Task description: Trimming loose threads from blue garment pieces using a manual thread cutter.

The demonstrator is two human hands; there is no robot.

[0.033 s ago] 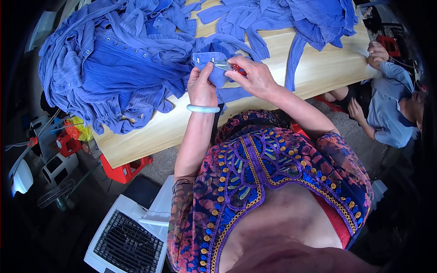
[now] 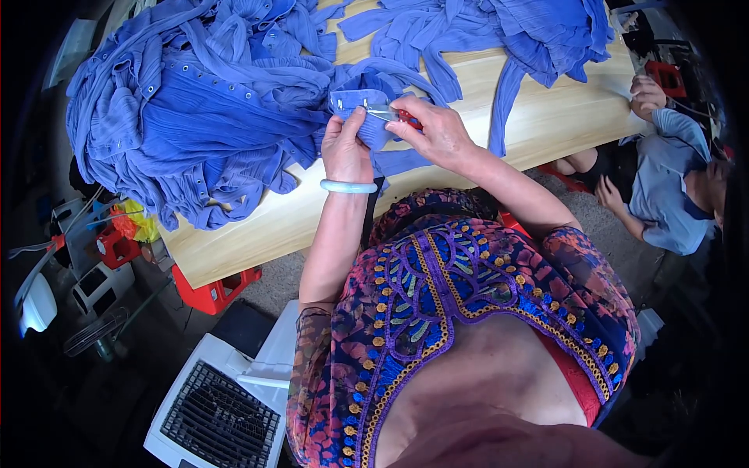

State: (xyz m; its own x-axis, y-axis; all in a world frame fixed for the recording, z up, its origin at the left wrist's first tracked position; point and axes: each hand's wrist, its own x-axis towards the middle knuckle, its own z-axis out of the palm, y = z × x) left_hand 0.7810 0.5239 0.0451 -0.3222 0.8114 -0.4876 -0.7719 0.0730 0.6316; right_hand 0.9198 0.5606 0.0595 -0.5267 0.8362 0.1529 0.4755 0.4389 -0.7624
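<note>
Head view: a blue ribbed garment [image 2: 376,136] pinched in the left hand [image 2: 347,148], red-handled snips [image 2: 409,118] in the right hand [image 2: 433,134].
With its thumb on top, the left hand pinches the garment's band [image 2: 351,97] beside two short pale marks [image 2: 365,102] resembling buttonholes; the right hand is curled around the snips, blades reaching to the band, though whether they are parted I cannot tell. The held piece is over the wood-grain table [image 2: 234,251], just right of a heap of blue garments [image 2: 226,117]. Since the preceding frame, hands and cloth look unchanged; only the co-worker [image 2: 675,183] at right has shifted slightly, so work on the band seems no further along.
</note>
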